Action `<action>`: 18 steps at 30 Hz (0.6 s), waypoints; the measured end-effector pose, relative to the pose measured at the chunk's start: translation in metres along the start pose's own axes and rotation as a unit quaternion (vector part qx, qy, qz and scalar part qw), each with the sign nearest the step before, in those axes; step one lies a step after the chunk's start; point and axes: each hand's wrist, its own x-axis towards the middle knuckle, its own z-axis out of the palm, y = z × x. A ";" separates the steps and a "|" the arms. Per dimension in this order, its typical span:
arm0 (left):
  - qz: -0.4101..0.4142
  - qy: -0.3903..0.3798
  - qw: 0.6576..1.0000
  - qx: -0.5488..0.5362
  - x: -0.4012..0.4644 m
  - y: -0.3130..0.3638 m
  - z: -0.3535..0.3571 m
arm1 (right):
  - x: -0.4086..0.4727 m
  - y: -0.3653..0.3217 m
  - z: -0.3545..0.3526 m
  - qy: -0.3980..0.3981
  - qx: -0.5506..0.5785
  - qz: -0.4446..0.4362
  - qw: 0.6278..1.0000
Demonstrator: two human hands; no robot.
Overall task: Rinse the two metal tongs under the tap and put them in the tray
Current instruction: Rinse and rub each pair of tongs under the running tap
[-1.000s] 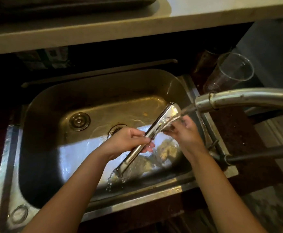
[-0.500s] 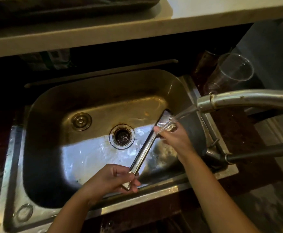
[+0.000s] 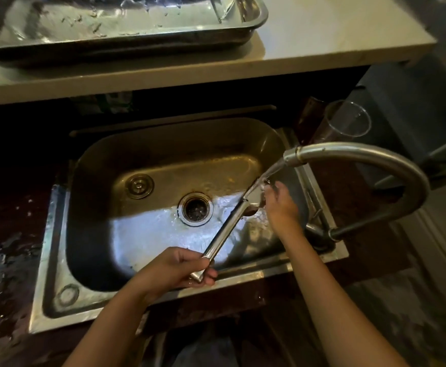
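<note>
One pair of metal tongs (image 3: 228, 227) slants across the steel sink (image 3: 57, 260). My left hand (image 3: 179, 268) grips its near handle end above the sink's front rim. The far jaw end sits under the running water from the curved tap (image 3: 348, 152). My right hand (image 3: 280, 202) touches that jaw end in the stream, fingers spread over it. A wet metal tray (image 3: 126, 46) stands on the raised shelf behind the sink. I see no second pair of tongs for certain.
A clear plastic cup (image 3: 348, 123) stands at the back right of the sink. The tap's lever (image 3: 319, 231) is at the right rim. The drain (image 3: 196, 209) is open in the sink floor. The dark counter (image 3: 7, 234) at the left is wet.
My left hand slid down the tongs from the middle to the handle end. The view tilted up, so the tray on the shelf came into sight. My right hand stays at the jaws.
</note>
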 end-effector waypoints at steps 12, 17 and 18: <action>-0.011 0.032 0.993 -0.115 0.016 -0.001 0.009 | -0.063 0.010 -0.053 0.083 -0.319 -0.100 0.939; -0.018 0.034 0.994 -0.101 0.010 0.001 0.014 | -0.065 0.008 -0.049 0.052 -0.309 -0.092 0.945; -0.019 0.034 0.995 -0.095 0.009 0.002 0.015 | -0.064 0.007 -0.049 0.050 -0.301 -0.091 0.948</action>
